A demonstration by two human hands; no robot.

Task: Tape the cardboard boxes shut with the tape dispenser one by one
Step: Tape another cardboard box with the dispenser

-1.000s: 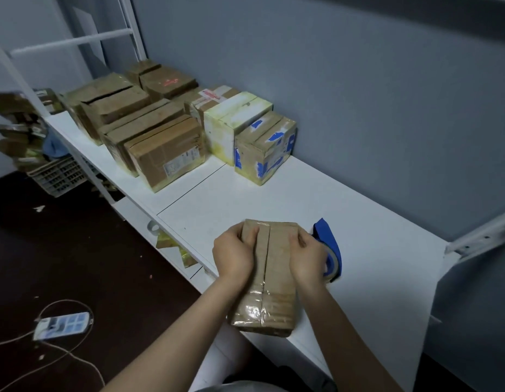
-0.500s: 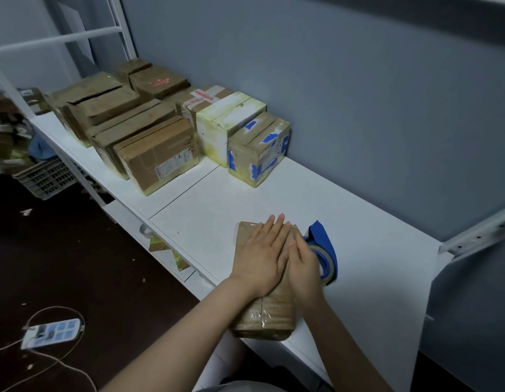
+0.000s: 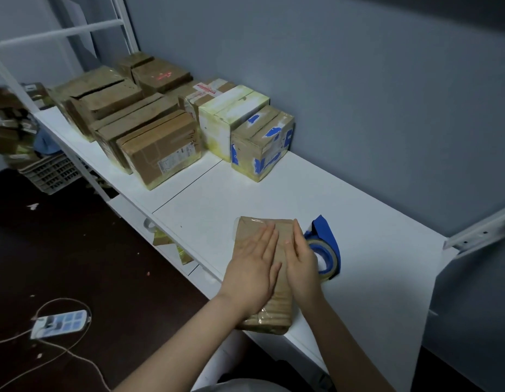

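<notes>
Two hands flat on one small brown cardboard box (image 3: 247,233) wrapped in glossy clear tape. It lies at the front edge of the white counter (image 3: 373,264), near end overhanging slightly.

- Left hand (image 3: 252,274): palm down on box top, fingers straight and together, gripping nothing.
- Right hand (image 3: 301,264): same, palm down along the right side of the top, fingers straight, nothing gripped.
- Blue tape dispenser (image 3: 326,239) with a roll of clear tape lies on the counter just beside the box's right side, partly hidden behind the right hand. Neither hand holds it.

Further boxes are grouped at the back left of the counter, against the grey wall:
- brown box with blue tape patches (image 3: 262,142), nearest
- white box with yellowish edges (image 3: 231,114), touching it
- large brown carton (image 3: 158,148) at the front, with a white printed shipping label (image 3: 176,159) on its side; text too small to read, dark scribble near its top edge unreadable
- box behind with a red-and-white sticker (image 3: 206,90), wording unreadable
- far brown box with a faint red mark (image 3: 160,76), illegible

No brand readable anywhere. White power strip (image 3: 60,323) with cable on the dark floor, left.
</notes>
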